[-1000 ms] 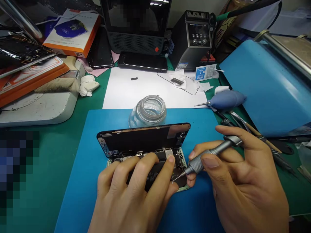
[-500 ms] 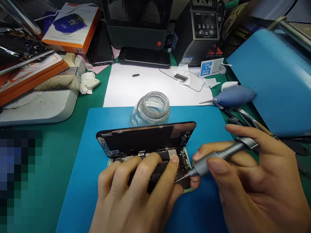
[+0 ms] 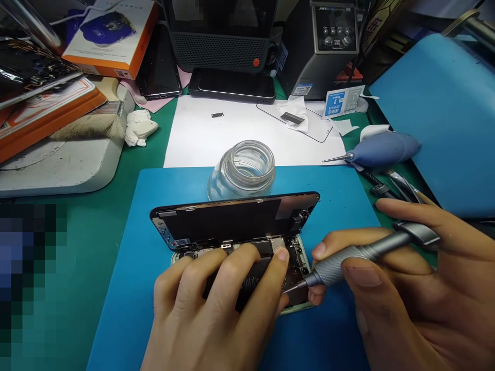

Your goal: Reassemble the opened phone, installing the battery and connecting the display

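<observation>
An opened smartphone (image 3: pixel 297 296) lies on the blue mat, its inner parts exposed. Its screen (image 3: pixel 232 221) is hinged up, leaning against a glass jar (image 3: pixel 247 170). My left hand (image 3: pixel 216 304) is bent over the phone body and holds it down, fingers apart, the index fingertip on a part near the upper right. The thumb is mostly hidden. In my right hand (image 3: pixel 398 283) is a grey precision screwdriver (image 3: pixel 336 265), pinched between thumb and fingers. Its thin tip points into the phone's lower right, close to the left index finger; what it touches is unclear.
Behind the mat, a white sheet (image 3: pixel 193 139) carries small dark strips and a thin frame. A blue air blower (image 3: pixel 382 149) and tools lie to the right. A dark station (image 3: pixel 317 51), phones, an orange-white box (image 3: pixel 112 36) and a white stand (image 3: pixel 77 170) surround the area.
The view has shifted slightly. The screwdriver and my right hand appear a little farther right. My left hand stays on the phone.
</observation>
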Tool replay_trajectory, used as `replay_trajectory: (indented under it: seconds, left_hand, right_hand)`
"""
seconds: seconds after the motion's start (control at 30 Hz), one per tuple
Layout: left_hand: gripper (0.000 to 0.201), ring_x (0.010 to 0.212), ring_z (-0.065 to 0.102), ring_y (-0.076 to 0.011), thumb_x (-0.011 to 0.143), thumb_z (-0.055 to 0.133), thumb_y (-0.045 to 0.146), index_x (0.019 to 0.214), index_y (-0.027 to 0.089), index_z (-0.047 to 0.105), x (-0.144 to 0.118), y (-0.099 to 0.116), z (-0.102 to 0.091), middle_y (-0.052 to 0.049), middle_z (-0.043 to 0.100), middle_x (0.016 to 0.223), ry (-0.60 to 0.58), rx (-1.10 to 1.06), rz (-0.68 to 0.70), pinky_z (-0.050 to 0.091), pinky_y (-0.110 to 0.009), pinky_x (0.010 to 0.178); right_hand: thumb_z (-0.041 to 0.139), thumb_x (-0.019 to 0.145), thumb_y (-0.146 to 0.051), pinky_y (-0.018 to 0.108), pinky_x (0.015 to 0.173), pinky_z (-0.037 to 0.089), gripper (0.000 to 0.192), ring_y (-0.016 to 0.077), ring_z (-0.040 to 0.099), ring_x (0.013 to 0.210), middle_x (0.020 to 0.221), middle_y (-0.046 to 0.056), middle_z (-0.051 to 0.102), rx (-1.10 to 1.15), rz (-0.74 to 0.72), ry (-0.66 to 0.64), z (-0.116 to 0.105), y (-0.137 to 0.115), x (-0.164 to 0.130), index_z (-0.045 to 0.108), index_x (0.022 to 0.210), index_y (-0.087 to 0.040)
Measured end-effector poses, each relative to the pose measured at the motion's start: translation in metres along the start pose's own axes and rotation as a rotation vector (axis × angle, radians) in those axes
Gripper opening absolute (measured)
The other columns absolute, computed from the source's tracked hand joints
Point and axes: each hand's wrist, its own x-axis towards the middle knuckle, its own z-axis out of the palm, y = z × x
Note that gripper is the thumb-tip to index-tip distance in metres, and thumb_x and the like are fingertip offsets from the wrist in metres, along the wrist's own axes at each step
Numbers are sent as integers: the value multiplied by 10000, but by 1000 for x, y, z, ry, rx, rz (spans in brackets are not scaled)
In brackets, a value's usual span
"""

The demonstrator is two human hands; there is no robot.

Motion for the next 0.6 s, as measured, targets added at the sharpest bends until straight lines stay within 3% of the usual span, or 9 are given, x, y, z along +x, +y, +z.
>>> replay_trajectory:
  seconds: [0.23, 0.6]
  left_hand:
    - [320, 1120, 602, -219, 1194, 451, 369, 1343, 443, 724, 0, 0, -1, 13, 753, 1160, -13, 2, -6, 327, -433, 1026]
    - [317, 1118, 597, -223, 1190, 456, 388, 1355, 449, 719, 0, 1, -2, 16, 765, 1154, -33, 2, -18, 333, -437, 1014]
  right_hand:
    - [817, 954, -346, 224, 503, 614, 421, 155, 665, 535, 885, -2, 757, -2, 35, 44, 0, -4, -4, 654, 1338, -396]
    - [814, 956, -350, 312, 425, 586, 411, 197, 656, 517, 877, 27, 742, -19, -42, 40, -2, 5, -3, 673, 1342, -362]
